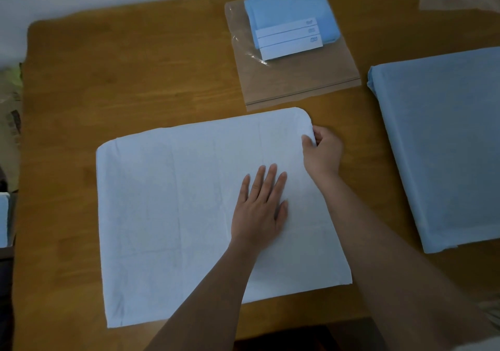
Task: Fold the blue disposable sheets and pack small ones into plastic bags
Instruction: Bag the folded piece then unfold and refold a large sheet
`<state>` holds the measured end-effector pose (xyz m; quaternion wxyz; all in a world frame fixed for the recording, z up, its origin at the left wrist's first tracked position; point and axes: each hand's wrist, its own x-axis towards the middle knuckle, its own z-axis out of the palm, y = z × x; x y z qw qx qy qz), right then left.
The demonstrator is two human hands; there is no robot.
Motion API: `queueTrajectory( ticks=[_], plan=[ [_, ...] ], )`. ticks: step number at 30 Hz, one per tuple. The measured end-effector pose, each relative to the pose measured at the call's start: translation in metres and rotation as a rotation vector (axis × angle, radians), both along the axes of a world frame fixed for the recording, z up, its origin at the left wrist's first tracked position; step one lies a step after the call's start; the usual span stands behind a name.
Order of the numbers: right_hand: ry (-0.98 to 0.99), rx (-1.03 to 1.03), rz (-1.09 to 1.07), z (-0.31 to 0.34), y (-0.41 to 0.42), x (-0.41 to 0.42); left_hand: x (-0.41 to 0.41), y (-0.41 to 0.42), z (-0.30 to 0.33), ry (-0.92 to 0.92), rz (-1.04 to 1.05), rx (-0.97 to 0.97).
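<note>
1. Wooden table (135,80) carrying a pale blue sheet (176,215) spread at centre.
2. Left hand (259,207), fingers straight, pressing flat on the sheet.
3. Right hand (322,150) pinching the sheet's far right corner.
4. Plastic bag (297,80) beyond the sheet, holding a small folded sheet (292,12).

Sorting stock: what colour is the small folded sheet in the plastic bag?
Blue, the small folded sheet, clearest in the head view.

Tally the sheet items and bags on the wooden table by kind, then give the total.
Large folded sheets: 2, the pale sheet under both hands and the blue sheet at right.
Small folded blue sheets: 1, the small sheet on the bag.
Clear plastic bags: 1, the plastic bag.
Total: 4
</note>
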<state>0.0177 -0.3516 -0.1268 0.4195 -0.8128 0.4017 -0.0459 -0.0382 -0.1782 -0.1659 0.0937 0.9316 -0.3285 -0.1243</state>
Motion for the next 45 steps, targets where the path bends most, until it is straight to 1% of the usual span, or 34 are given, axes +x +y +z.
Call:
queueTrajectory(
  ticks=[5,8,10,12,16,18,20,22,24,25,26,28,31,35,38,41,43,45],
  plan=[
    [0.026,0.192,-0.081,0.003,-0.006,0.006,0.0,0.0,-0.001,-0.006,0.005,-0.01],
    [0.078,0.284,-0.051,0.004,-0.011,0.01,0.0,0.0,-0.002,-0.005,0.004,-0.018],
    [0.12,0.28,-0.019,0.004,-0.012,0.014,0.0,0.001,-0.002,0.001,0.003,-0.014],
    [0.143,0.22,0.001,0.002,-0.009,0.016,0.001,0.001,-0.002,0.006,0.009,-0.005],
    [0.205,-0.064,0.052,-0.003,0.001,0.01,0.001,0.001,-0.003,0.009,0.015,0.009],
    [0.195,-0.204,0.076,-0.001,0.005,0.001,0.001,0.001,-0.003,0.01,0.019,0.013],
    [0.178,-0.393,0.141,0.002,0.011,-0.016,0.001,0.002,-0.002,0.013,0.016,0.012],
    [0.091,-0.526,0.249,0.002,0.025,-0.039,0.001,0.003,0.0,0.03,0.014,-0.009],
    [0.012,-0.545,0.389,-0.004,0.043,-0.065,0.003,0.004,0.003,0.08,0.041,-0.09],
    [0.009,-0.547,0.48,-0.009,0.049,-0.076,0.005,0.006,0.006,0.11,0.053,-0.143],
    [0.032,-0.559,0.566,-0.014,0.052,-0.085,0.008,0.008,0.008,0.127,0.052,-0.18],
    [0.106,-0.597,0.654,-0.023,0.052,-0.093,0.011,0.019,0.009,0.091,0.027,-0.171],
    [0.196,-0.607,0.667,-0.028,0.054,-0.091,0.011,0.044,0.006,0.014,0.064,-0.091],
    [0.319,-0.63,0.686,-0.028,0.057,-0.091,-0.007,0.076,0.009,-0.023,0.217,-0.034],
    [0.311,-0.654,0.664,-0.02,0.065,-0.096,-0.025,0.097,0.011,-0.008,0.422,0.024],
    [0.276,-0.648,0.714,-0.02,0.068,-0.106,-0.035,0.113,0.011,0.055,0.607,0.123],
    [0.272,-0.671,0.747,-0.023,0.065,-0.111,-0.036,0.117,0.012,0.073,0.649,0.152],
    [0.266,-0.691,0.752,-0.028,0.064,-0.114,-0.036,0.117,0.012,0.071,0.647,0.156]
  ],
)
